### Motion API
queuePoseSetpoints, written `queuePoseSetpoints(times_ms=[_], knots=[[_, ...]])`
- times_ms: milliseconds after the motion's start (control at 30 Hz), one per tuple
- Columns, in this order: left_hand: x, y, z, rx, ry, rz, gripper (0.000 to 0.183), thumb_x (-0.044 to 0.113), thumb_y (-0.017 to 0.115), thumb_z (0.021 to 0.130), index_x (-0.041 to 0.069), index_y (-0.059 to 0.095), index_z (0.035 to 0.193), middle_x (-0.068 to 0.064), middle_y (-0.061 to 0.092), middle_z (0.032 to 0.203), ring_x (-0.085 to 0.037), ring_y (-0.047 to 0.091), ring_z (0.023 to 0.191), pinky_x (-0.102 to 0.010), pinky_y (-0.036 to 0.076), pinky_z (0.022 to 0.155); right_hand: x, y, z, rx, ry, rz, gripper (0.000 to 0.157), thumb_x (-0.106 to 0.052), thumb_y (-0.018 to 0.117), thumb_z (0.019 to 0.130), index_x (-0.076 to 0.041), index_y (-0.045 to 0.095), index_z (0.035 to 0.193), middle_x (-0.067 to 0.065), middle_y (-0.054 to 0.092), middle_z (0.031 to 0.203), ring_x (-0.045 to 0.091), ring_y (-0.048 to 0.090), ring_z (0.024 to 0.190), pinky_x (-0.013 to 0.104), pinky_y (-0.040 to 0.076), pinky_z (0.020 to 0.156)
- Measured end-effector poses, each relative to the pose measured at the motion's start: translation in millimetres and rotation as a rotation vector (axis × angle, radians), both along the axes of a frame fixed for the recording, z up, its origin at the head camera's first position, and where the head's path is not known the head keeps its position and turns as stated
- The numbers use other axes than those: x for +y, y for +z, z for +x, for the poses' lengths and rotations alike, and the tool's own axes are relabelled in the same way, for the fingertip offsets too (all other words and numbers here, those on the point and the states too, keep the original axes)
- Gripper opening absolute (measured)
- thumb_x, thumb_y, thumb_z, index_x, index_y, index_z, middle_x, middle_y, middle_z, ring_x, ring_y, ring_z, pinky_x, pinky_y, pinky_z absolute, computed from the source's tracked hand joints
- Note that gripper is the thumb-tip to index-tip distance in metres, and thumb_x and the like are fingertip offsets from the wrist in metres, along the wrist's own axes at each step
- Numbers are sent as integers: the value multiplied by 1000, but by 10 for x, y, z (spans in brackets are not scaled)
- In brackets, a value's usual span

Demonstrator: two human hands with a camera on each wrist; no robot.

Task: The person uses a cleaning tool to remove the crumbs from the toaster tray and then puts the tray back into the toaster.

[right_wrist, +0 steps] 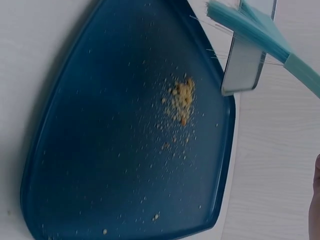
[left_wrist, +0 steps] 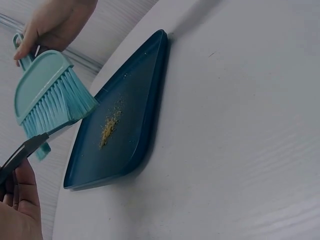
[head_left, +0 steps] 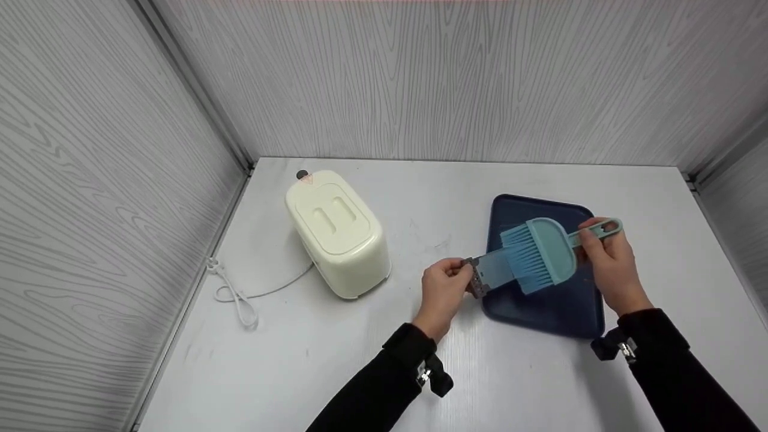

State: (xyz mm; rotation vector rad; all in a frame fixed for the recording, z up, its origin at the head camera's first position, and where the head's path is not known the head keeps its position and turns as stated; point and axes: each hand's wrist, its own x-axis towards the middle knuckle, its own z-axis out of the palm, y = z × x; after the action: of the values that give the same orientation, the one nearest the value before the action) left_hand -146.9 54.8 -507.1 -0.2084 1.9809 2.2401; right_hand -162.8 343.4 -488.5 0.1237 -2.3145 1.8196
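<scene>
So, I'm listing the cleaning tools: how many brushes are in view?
1: the turquoise brush, held in the right grip, overlapping the dark blue tray in the head view. No other shows.

White table (head_left: 258,372), grey-grained walls (head_left: 360,54)

The table's far edge meets a back wall (head_left: 456,90); a left wall (head_left: 90,210) and right wall (head_left: 741,171) flank it, all pale grey with wavy wood grain. Grey strips (head_left: 195,90) line both far corners. A soft sheen lies on the table.

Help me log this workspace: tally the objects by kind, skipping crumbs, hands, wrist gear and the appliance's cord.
Cream appliance: 1
Dark blue tray: 1
Teal brush: 1
Flat panel in the left hand: 1
Total: 4
</scene>
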Motion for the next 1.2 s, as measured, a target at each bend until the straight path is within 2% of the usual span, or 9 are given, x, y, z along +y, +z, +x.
queuePoseSetpoints(times_ms=[100,233,333,567,800,1000,1200], knots=[[-7,12,-6,9,3,-26,14,11,69,96,2,75,104,-5,72,87,-12,66,74,-34,60,72,62,-27,-14,-4,-38,54,24,-27,46,111,-9,47,127,2,56,93,11,56,78,19,50,64],[-17,23,-8,13,2,-41,13,12,69,96,3,75,103,-4,71,85,-11,66,72,-42,60,76,113,-39,-18,-13,-82,122,25,-30,45,111,-11,46,128,2,54,95,11,54,79,17,49,65],[-23,20,-8,18,0,-42,14,12,69,96,2,75,104,-5,71,85,-12,66,71,-43,61,76,134,-42,-13,-19,-112,182,26,-32,45,111,-12,46,128,1,55,96,10,55,79,17,48,65],[-23,12,-18,26,13,-36,14,10,69,95,1,75,103,-5,71,86,-12,66,73,-28,59,68,135,-57,-11,-30,-176,298,29,-31,45,111,-8,47,129,1,56,93,9,54,77,16,46,64],[-19,2,-27,16,37,-42,13,10,71,93,1,76,102,-5,71,85,-12,66,73,-26,58,65,83,-42,-5,-7,-175,340,32,-23,43,111,2,46,131,6,56,87,10,54,72,15,43,62],[-47,5,-33,18,48,-55,11,8,72,92,2,76,100,-5,71,84,-13,67,71,-27,59,64,52,-47,6,22,-213,373,35,-27,44,111,0,48,132,6,57,91,10,54,73,15,42,62],[-63,14,-31,22,46,-73,11,9,71,92,2,76,100,-4,70,84,-13,67,71,-28,59,64,14,-34,17,38,-254,361,37,-31,44,111,-2,47,134,3,55,91,10,52,75,15,40,64]])
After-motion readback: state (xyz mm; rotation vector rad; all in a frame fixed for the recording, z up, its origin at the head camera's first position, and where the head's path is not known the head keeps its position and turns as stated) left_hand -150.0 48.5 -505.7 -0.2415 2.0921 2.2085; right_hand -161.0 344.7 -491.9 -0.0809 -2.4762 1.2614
